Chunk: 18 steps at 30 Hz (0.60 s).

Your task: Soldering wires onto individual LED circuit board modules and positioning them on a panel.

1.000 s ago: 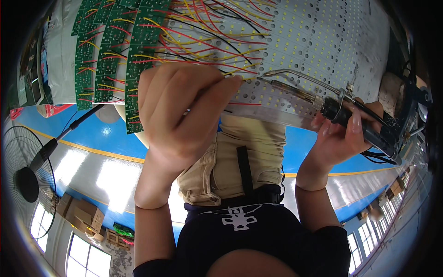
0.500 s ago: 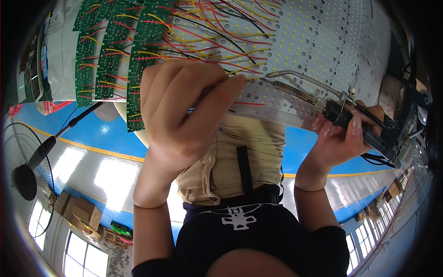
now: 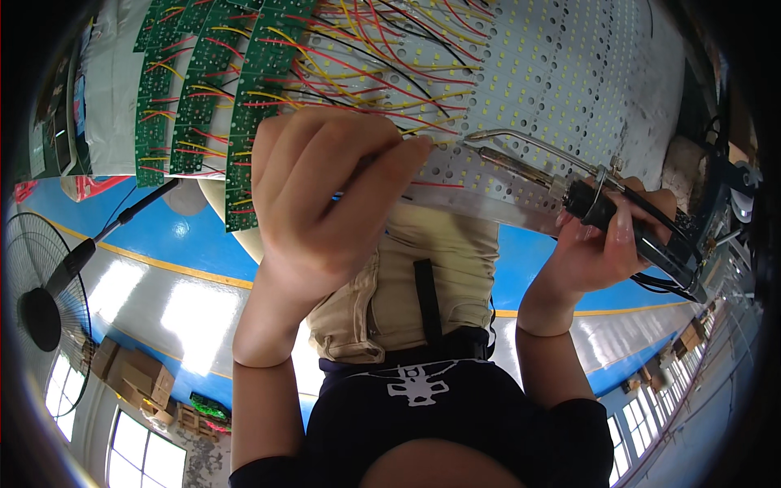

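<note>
Black-sleeved arms [image 3: 264, 407] reach forward; the left hand [image 3: 313, 195] arches, fingertips [image 3: 420, 150] pinched together on a thin wire [image 3: 443, 145]; the right hand [image 3: 598, 252] curls around a soldering iron [image 3: 582, 198], its tip just beside those fingertips, over a pale panel [image 3: 529, 102].

We hold our left hand [image 3: 313, 191] bent, with its fingertips [image 3: 423, 146] pinched together; our right hand [image 3: 587, 259] is curled in a grip; both our forearms [image 3: 267, 407] stand well apart.

– What's worn on top?
– A black short-sleeved shirt [image 3: 496, 407] with a white emblem [image 3: 421, 394] across the front.
– And below?
– Beige trousers [image 3: 399, 313], a black belt [image 3: 461, 343] and a narrow black strap [image 3: 427, 299].
</note>
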Tool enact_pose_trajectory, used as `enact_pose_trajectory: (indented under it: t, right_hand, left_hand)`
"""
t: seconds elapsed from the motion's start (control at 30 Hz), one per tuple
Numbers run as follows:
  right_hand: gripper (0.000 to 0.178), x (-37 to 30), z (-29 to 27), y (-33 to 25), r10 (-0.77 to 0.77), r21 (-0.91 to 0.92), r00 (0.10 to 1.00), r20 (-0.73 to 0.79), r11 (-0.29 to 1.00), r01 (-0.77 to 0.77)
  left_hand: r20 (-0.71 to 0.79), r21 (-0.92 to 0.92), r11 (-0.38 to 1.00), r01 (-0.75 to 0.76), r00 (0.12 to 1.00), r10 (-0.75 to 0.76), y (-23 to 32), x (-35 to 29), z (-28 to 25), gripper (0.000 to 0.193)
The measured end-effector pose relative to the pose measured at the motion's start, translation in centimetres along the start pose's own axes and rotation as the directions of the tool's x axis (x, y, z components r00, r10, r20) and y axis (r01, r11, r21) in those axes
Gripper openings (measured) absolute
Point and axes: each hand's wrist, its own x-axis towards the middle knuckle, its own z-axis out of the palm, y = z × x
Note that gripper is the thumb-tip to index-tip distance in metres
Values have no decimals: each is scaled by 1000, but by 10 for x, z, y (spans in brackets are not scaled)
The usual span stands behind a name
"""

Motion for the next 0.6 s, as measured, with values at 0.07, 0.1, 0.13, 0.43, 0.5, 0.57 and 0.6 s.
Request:
enact_pose_trajectory:
  t: [0.07, 0.1, 0.13, 0.43, 0.5, 0.57, 0.6]
  right_hand:
    - [28, -5, -8, 2, 12, -125, 999, 32, 992, -8]
    - [28, -7, -12, 4, 12, -123, 999, 34, 992, -7]
    - [30, -6, -11, 2, 19, -116, 998, 54, 993, -12]
    - [23, 6, 24, -15, 97, 21, 992, -82, 995, -95]
    - [17, 9, 24, -14, 159, -26, 961, -226, 985, -169]
    - [17, 11, 7, 1, -372, -596, 903, 216, 682, 424]
    - [17, 10, 4, 2, -372, -597, 903, 213, 682, 422]
  left_hand:
    - [39, -6, 999, 44, 998, -43, 0, 0, -2, 27]
    - [-1, 8, 1000, 1, 1000, -1, -4, -2, 1, 27]
    - [-40, 20, 999, -43, 998, 44, -6, -3, 3, 29]
    - [27, -10, 1000, 29, 999, -29, 0, 0, -3, 25]
    - [-12, -3, 1000, -13, 1000, 13, -4, -1, 1, 27]
    - [-50, 7, 998, -57, 997, 58, -6, -2, 3, 29]
    - [-54, -18, 999, -44, 998, 43, -6, -2, 4, 29]
